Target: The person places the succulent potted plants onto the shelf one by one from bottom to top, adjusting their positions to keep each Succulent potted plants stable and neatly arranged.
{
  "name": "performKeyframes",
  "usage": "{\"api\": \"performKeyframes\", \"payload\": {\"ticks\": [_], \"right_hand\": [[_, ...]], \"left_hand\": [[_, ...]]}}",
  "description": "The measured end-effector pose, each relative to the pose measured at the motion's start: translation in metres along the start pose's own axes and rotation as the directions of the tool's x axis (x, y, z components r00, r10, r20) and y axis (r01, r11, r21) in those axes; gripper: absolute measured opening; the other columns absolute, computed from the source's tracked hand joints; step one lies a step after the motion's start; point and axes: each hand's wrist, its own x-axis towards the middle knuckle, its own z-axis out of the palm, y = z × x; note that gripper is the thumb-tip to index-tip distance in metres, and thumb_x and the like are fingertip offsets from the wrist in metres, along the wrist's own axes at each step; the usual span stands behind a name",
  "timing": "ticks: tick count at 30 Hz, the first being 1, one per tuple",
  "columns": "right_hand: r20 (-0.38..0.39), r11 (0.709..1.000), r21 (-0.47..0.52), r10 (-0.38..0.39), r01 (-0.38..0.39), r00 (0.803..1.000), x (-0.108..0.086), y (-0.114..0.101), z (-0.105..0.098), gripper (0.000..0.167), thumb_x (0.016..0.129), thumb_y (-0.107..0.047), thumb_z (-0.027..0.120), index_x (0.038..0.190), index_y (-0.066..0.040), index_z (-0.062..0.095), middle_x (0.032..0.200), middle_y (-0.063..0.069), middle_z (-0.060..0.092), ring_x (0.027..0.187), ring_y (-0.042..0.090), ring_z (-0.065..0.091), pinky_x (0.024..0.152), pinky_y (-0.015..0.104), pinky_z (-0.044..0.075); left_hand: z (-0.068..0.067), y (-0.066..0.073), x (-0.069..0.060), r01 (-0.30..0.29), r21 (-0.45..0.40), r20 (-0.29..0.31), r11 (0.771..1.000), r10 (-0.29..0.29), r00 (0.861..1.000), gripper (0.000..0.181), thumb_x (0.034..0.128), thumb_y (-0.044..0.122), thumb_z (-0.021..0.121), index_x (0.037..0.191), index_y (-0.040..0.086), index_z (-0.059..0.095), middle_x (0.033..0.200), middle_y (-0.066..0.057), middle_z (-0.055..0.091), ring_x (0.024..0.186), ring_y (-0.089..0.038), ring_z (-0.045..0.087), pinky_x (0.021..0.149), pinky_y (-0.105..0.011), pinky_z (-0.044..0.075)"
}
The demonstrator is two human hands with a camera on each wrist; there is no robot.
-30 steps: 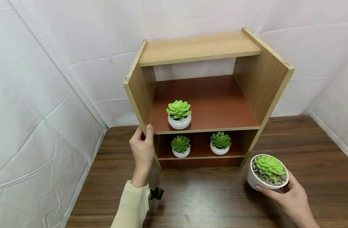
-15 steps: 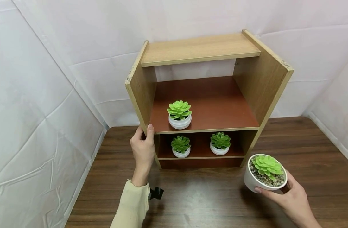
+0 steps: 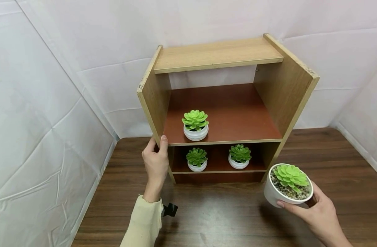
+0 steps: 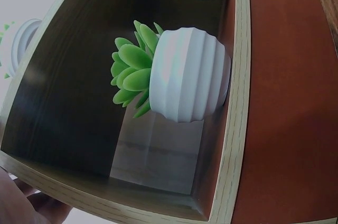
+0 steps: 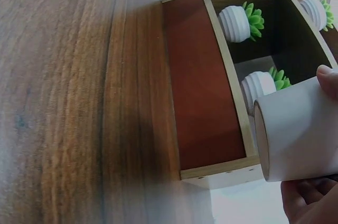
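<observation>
My left hand [image 3: 155, 161] grips the front edge of the left side panel of a wooden shelf unit [image 3: 219, 113], thumb on the near side at the height of the middle shelf. My right hand [image 3: 319, 214] holds a white round pot with a green succulent and pebbles [image 3: 288, 187], tilted and raised off the table, right of the unit's lower front. In the right wrist view the pot's pale side [image 5: 301, 129] shows, with my thumb across it. A small potted succulent [image 3: 196, 126] stands on the middle shelf, at its left.
Two more small potted succulents stand on the lower shelf, one at left [image 3: 197, 159], one at right [image 3: 239, 157]. The unit stands on a dark wooden table [image 3: 213, 212]. White cloth walls [image 3: 52, 103] close in the back and sides.
My right hand and the pot have shifted slightly, and the pot has tipped a little more toward me. My left hand keeps its grip on the panel. The head view has drifted slightly.
</observation>
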Motion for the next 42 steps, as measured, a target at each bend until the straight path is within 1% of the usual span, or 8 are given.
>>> {"api": "performKeyframes", "payload": {"ticks": [5, 13, 19, 25, 28, 33, 39, 42], "right_hand": [[0.010, 1.000, -0.001, -0.004, 0.004, 1.000, 0.001, -0.007, -0.001, 0.089, 0.070, 0.009, 0.085, 0.146, -0.012, 0.046, 0.124, -0.012, 0.059, 0.106, 0.000, 0.057, 0.078, 0.013, 0.047], [0.011, 0.999, -0.039, -0.033, 0.033, 0.999, 0.001, -0.013, 0.001, 0.090, 0.069, 0.007, 0.086, 0.147, -0.011, 0.046, 0.125, -0.012, 0.057, 0.105, 0.000, 0.057, 0.076, 0.013, 0.048], [0.023, 0.999, -0.024, -0.037, 0.037, 0.999, 0.002, -0.019, 0.004, 0.089, 0.069, 0.008, 0.086, 0.146, -0.011, 0.046, 0.126, -0.011, 0.058, 0.106, 0.002, 0.057, 0.077, 0.014, 0.048], [0.014, 0.997, -0.051, -0.055, 0.056, 0.998, 0.003, -0.025, 0.006, 0.089, 0.067, 0.006, 0.087, 0.145, -0.010, 0.047, 0.126, -0.011, 0.058, 0.105, 0.001, 0.057, 0.078, 0.014, 0.047], [0.017, 0.997, -0.046, -0.064, 0.065, 0.998, 0.004, -0.029, 0.007, 0.089, 0.067, 0.007, 0.087, 0.145, -0.009, 0.047, 0.127, -0.011, 0.057, 0.107, 0.001, 0.057, 0.079, 0.013, 0.047], [0.025, 0.996, -0.031, -0.085, 0.086, 0.996, 0.004, -0.036, 0.007, 0.090, 0.067, 0.009, 0.086, 0.146, -0.009, 0.046, 0.130, -0.010, 0.056, 0.109, 0.002, 0.056, 0.080, 0.013, 0.046], [0.031, 0.992, -0.010, -0.128, 0.128, 0.991, 0.006, -0.044, 0.008, 0.091, 0.063, 0.013, 0.086, 0.144, -0.005, 0.048, 0.132, -0.004, 0.057, 0.111, 0.004, 0.056, 0.083, 0.012, 0.044], [0.036, 0.992, -0.016, -0.124, 0.124, 0.992, 0.007, -0.046, 0.008, 0.091, 0.064, 0.012, 0.087, 0.144, -0.006, 0.048, 0.132, -0.005, 0.057, 0.112, 0.004, 0.055, 0.083, 0.012, 0.044]], "left_hand": [[0.000, 0.001, 0.001, 0.002, 0.000, -0.007, 1.000, -0.002, 1.000, 0.013, 0.0950, 0.002, 0.059, 0.095, -0.008, 0.068, 0.057, -0.001, 0.042, 0.051, -0.010, 0.036, 0.046, -0.022, 0.029], [-0.001, 0.001, 0.000, 0.003, -0.003, 0.008, 1.000, -0.003, 1.000, 0.014, 0.0960, 0.002, 0.059, 0.099, -0.008, 0.069, 0.057, 0.000, 0.042, 0.050, -0.010, 0.035, 0.045, -0.022, 0.029], [0.000, -0.001, -0.001, -0.006, -0.012, 0.009, 1.000, 0.006, 1.000, 0.013, 0.0963, 0.002, 0.059, 0.093, -0.007, 0.067, 0.056, 0.001, 0.039, 0.049, -0.010, 0.034, 0.044, -0.022, 0.028], [0.000, -0.002, 0.000, -0.010, -0.019, 0.011, 1.000, 0.010, 1.000, 0.013, 0.0964, 0.003, 0.059, 0.088, -0.005, 0.065, 0.056, 0.002, 0.037, 0.048, -0.010, 0.033, 0.044, -0.023, 0.027], [0.000, -0.002, 0.000, -0.010, -0.018, 0.008, 1.000, 0.010, 1.000, 0.013, 0.0961, 0.003, 0.059, 0.086, -0.005, 0.064, 0.056, 0.002, 0.037, 0.048, -0.011, 0.033, 0.044, -0.023, 0.027], [0.000, -0.001, 0.001, -0.005, -0.021, 0.010, 1.000, 0.006, 1.000, 0.013, 0.0961, 0.003, 0.059, 0.088, -0.005, 0.065, 0.055, 0.002, 0.036, 0.047, -0.011, 0.032, 0.044, -0.023, 0.026], [0.001, -0.002, 0.000, -0.009, -0.017, 0.007, 1.000, 0.009, 1.000, 0.012, 0.0957, 0.002, 0.059, 0.091, -0.006, 0.066, 0.055, 0.001, 0.037, 0.047, -0.011, 0.033, 0.044, -0.023, 0.027], [0.000, -0.003, 0.000, -0.013, -0.018, 0.001, 1.000, 0.013, 1.000, 0.012, 0.0957, 0.002, 0.059, 0.092, -0.006, 0.067, 0.054, 0.001, 0.037, 0.047, -0.011, 0.033, 0.044, -0.023, 0.027]]}}
